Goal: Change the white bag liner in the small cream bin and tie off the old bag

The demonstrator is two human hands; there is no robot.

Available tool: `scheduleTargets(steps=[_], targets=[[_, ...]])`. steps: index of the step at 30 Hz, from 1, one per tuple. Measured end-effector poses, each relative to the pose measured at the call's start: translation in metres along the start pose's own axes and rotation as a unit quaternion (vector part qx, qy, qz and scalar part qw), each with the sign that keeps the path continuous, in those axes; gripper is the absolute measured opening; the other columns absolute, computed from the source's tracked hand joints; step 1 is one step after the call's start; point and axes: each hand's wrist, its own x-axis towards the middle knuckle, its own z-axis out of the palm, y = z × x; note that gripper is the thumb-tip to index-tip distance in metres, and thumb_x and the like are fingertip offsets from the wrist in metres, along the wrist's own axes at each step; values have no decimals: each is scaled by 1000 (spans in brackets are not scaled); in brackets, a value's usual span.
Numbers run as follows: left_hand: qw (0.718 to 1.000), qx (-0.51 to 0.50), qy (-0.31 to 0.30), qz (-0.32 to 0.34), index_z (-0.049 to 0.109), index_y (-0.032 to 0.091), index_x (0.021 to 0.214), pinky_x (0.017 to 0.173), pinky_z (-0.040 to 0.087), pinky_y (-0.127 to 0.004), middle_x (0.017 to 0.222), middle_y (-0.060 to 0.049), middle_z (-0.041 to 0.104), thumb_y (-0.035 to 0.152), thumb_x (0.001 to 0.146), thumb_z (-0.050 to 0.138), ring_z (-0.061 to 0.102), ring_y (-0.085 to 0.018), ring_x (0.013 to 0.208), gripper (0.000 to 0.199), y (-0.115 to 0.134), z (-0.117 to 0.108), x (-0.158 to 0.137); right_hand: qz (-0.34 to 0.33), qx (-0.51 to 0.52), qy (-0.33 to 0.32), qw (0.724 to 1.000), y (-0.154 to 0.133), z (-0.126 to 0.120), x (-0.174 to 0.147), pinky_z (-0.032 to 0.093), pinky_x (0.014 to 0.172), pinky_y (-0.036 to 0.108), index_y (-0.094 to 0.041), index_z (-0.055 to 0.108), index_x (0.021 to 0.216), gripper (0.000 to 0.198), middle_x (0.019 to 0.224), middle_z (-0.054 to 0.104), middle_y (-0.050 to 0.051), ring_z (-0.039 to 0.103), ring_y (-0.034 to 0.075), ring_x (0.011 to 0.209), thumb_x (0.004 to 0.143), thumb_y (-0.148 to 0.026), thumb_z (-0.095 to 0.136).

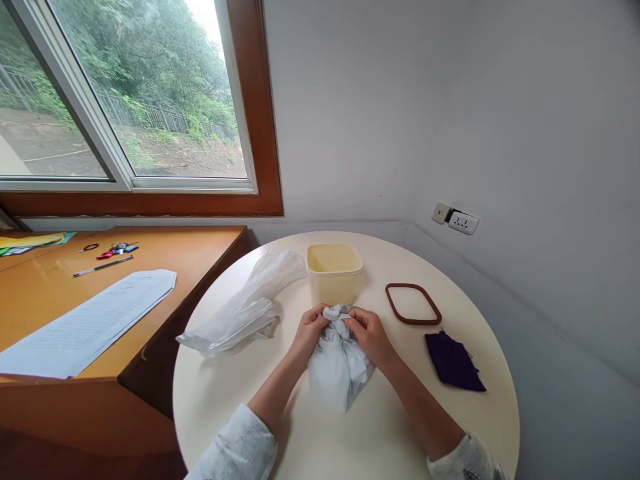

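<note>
Between my hands sits a white plastic bag (pixel 335 373), gathered and twisted into a knot at its top. My left hand (pixel 311 332) pinches the knot from the left. From the right, my right hand (pixel 369 333) grips the other side of the same knot, thumb and fingers pressed together. The lower part of the bag bulges toward me over the table; its contents are hidden. Just beyond the knot stands a pale yellow square bin (pixel 333 283), upright and without a lid.
A crumpled clear plastic bag (pixel 240 317) lies on the left of the round table (pixel 400 427). To the right are a brown rounded-square ring (pixel 437 312) and a dark purple cloth (pixel 454 361). The wooden desk (pixel 200 280) holds papers (pixel 90 323), a pen (pixel 103 266) and keys (pixel 120 249).
</note>
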Motion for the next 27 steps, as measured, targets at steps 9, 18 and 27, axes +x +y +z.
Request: scheduleTargets(steps=[9,18,27], targets=[[1000,2,-20,-23,50,15,47,48,27,-22,49,2,45,22,48,52,37,-9,47,8,4,-8,9,-24,-66,35,997,4,5,-4,43,63,26,-17,64,72,16,68,63,2,56,15,66,75,-26,51],[999,30,-6,11,54,17,71,47,26,-19,52,5,48,22,55,56,37,-7,47,17,0,-4,6,-113,-223,96,963,6,3,-6,41,76,30,-19,64,80,20,80,64,4,56,18,78,73,-14,46],[995,81,17,55,57,17,77,51,28,-19,56,5,50,27,60,65,40,-8,52,21,-3,-2,6,-58,-32,-28,997,-2,0,-1,41,72,26,-17,52,51,20,84,61,4,54,17,84,68,-13,42]])
